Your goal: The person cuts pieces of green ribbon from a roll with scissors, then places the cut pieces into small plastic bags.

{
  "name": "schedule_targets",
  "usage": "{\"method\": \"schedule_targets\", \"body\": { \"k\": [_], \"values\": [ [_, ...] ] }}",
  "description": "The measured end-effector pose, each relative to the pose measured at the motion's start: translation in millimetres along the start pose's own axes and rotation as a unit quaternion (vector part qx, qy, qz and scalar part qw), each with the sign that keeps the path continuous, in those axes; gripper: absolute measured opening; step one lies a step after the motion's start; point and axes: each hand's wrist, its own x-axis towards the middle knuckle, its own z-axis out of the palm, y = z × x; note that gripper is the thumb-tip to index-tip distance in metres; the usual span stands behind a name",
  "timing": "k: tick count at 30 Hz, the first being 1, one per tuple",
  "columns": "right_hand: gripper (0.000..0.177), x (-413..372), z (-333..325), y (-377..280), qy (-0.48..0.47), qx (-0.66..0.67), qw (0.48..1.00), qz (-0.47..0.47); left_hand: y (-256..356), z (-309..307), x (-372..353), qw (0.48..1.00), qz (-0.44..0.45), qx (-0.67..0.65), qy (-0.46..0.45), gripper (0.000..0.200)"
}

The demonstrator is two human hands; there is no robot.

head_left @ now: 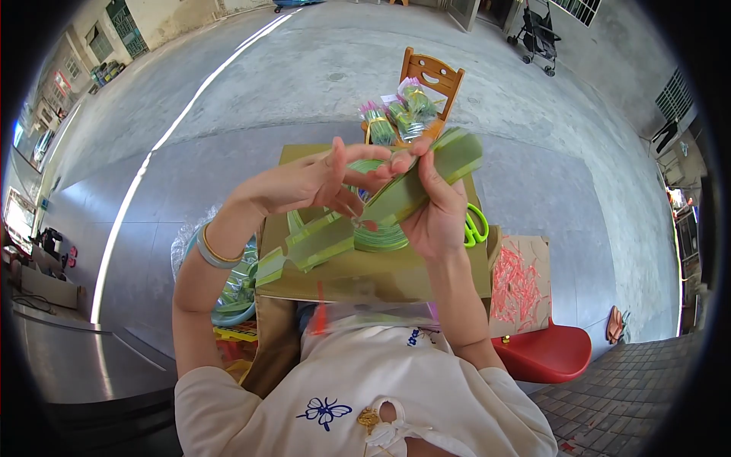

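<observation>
My right hand (438, 206) is closed on a green ribbon strip (411, 186), gripped between thumb and fingers over the table. It looks like layered, leaf-coloured film with a paler edge. My left hand (335, 179) is held beside it, fingers spread, fingertips right at the strip's edge near the right fingers. Below the hands, a coil of green ribbon (381, 240) lies on the table, partly hidden. Loose green pieces (324, 240) stretch toward the table's left side. Green-handled scissors (477, 225) rest just right of my right wrist.
The table (396, 282) has a brown-olive top. Beyond it, a wooden chair (449, 76) holds bagged green bundles (407, 107). A plastic-lined blue basin (236, 305) stands at left. On the right, cardboard with red strips (521, 282) lies by a red seat (548, 354).
</observation>
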Motion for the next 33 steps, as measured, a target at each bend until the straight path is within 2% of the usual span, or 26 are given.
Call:
{"method": "schedule_targets", "body": {
  "k": [1, 3, 4, 5, 6, 7, 11, 13, 14, 15, 16, 19, 22, 25, 27, 30, 31, 33],
  "values": [
    [0.013, 1, 4, -13, 0.009, 0.015, 0.999, -0.027, -8, -7, -4, 0.999, -0.035, -0.009, -0.04, 0.049],
    [0.018, 2, -6, -36, 0.05, 0.019, 0.994, -0.092, -14, -21, -22, 0.968, -0.153, 0.119, -0.16, 0.041],
    [0.018, 1, -11, -48, 0.031, 0.058, 0.993, -0.097, -15, -26, -28, 0.966, -0.153, 0.142, -0.155, 0.038],
    [0.019, -2, -17, -59, 0.057, 0.052, 0.991, -0.105, -18, -31, -34, 0.963, -0.153, 0.163, -0.15, 0.035],
    [0.019, -3, -27, -67, 0.041, 0.051, 0.991, -0.118, -21, -35, -40, 0.96, -0.153, 0.183, -0.148, 0.031],
    [0.019, -5, -33, -73, 0.056, 0.055, 0.989, -0.123, -24, -39, -46, 0.974, -0.123, 0.148, -0.116, 0.024],
    [0.021, -9, -49, -83, 0.091, 0.055, 0.985, -0.139, 3, -24, -64, 0.973, -0.167, 0.157, -0.031, 0.023],
    [0.022, -8, -52, -79, 0.159, 0.003, 0.977, -0.14, 11, -18, -68, 0.974, -0.171, 0.145, 0.012, 0.022],
    [0.023, -6, -50, -77, 0.194, -0.024, 0.971, -0.14, 14, -17, -71, 0.974, -0.171, 0.147, 0.004, 0.022],
    [0.024, -3, -48, -71, 0.27, -0.05, 0.952, -0.138, 17, -16, -73, 0.974, -0.171, 0.149, -0.006, 0.021],
    [0.025, 0, -50, -66, 0.29, -0.052, 0.948, -0.122, 19, -16, -74, 0.974, -0.17, 0.15, -0.017, 0.021],
    [0.026, 1, -68, -46, 0.33, -0.065, 0.938, -0.083, 20, -8, -76, 0.97, -0.021, 0.241, -0.009, 0.02],
    [0.026, 8, -64, -18, 0.302, -0.098, 0.947, -0.047, 20, 11, -57, 0.915, 0.254, 0.31, 0.044, 0.016],
    [0.028, 22, -39, 10, 0.247, -0.131, 0.96, -0.005, 37, 25, -36, 0.896, 0.274, 0.336, 0.1, 0.017],
    [0.03, 30, -11, 24, 0.234, -0.134, 0.963, 0.025, 48, 33, -17, 0.884, 0.242, 0.372, 0.148, 0.016],
    [0.038, 41, -13, 45, 0.219, -0.154, 0.963, 0.022, 54, 20, 2, 0.899, 0.222, 0.34, 0.167, 0.016],
    [0.037, 45, -14, 42, 0.226, -0.113, 0.968, 0.002, 54, 17, 6, 0.909, 0.22, 0.314, 0.164, 0.016],
    [0.037, 44, -22, 24, 0.266, -0.082, 0.96, -0.017, 59, 12, -14, 0.88, 0.235, 0.364, 0.195, 0.014]
  ]
}}
